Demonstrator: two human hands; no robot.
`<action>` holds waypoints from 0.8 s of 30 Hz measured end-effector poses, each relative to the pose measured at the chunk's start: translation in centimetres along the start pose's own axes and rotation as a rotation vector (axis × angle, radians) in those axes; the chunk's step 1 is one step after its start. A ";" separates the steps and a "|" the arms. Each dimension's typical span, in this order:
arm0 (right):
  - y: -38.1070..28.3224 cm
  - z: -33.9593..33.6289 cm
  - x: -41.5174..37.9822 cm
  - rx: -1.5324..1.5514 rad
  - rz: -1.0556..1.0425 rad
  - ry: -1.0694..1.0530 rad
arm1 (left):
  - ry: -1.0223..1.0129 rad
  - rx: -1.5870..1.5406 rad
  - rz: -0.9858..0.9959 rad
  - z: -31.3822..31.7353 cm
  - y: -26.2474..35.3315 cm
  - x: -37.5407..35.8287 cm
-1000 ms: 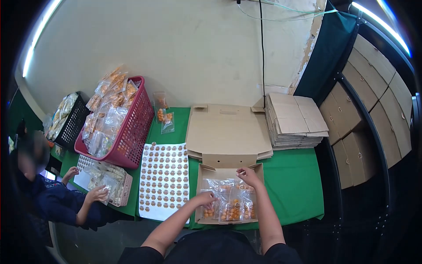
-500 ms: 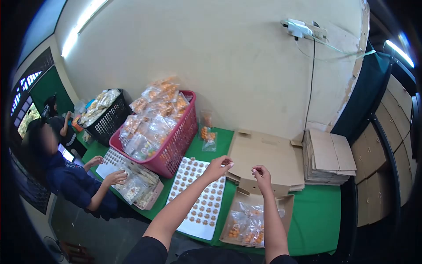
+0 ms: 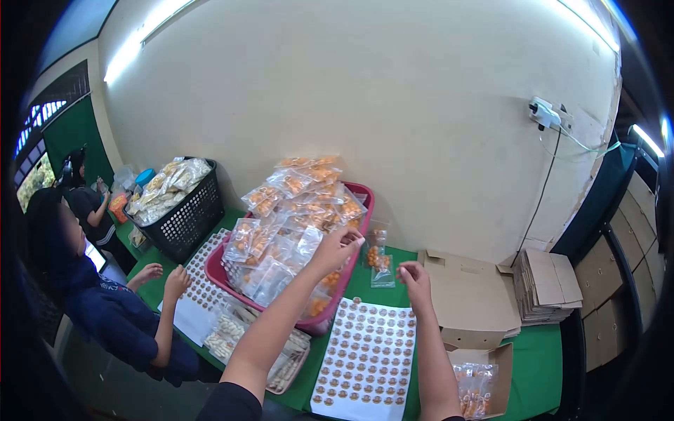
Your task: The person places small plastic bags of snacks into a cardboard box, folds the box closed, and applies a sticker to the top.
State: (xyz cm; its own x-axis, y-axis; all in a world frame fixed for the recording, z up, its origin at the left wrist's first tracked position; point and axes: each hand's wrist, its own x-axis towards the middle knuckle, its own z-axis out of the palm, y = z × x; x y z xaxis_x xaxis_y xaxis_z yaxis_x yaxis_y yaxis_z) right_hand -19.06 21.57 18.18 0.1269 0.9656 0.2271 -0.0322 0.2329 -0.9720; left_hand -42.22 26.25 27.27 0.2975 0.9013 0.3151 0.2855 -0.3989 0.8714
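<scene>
My left hand [image 3: 335, 251] is raised in front of the red basket [image 3: 337, 298], its fingertips pinched together. A small pale spot shows at the tips, too small to name. To its right, my right hand [image 3: 415, 284] hangs over the far right corner of a white sheet of round stickers [image 3: 365, 351], fingers curled in and closed. Whether it holds anything is hidden. The basket is heaped with clear bags of orange snacks [image 3: 288, 186]. Two more such bags [image 3: 381, 270] lie on the green table [image 3: 530, 379] between my hands and the wall.
Flat cardboard boxes [image 3: 467, 295] and a cardboard stack [image 3: 547, 284] lie at right. An open carton [image 3: 500, 393] holds bagged snacks. On the left, a co-worker [image 3: 126, 316] stands by another sticker sheet [image 3: 203, 277], a tray of pale snacks [image 3: 235, 333] and a black basket [image 3: 186, 214].
My view has swung left, so the basket and sticker sheet sit further right. My left hand is now before the basket; both hands stay closed. The co-worker's hands have shifted.
</scene>
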 end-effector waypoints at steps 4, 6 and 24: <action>-2.3 7.5 4.5 0.054 -0.080 -0.038 | 0.086 0.030 0.027 -6.2 -4.0 1.6; -2.7 10.7 6.6 0.025 -0.124 -0.060 | 0.160 -0.094 0.025 -8.8 -6.7 2.6; 4.1 28.5 21.9 -0.245 -0.092 -0.064 | 0.713 0.033 -0.401 -19.2 -25.0 15.4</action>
State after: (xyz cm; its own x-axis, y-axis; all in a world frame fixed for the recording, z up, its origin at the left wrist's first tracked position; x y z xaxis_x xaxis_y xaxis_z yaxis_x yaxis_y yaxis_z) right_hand -44.70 46.96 20.90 0.0547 0.9490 0.3106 0.2184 0.2921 -0.9311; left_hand -62.28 53.36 17.52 -0.4806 0.8631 0.1550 0.2771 -0.0183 0.9607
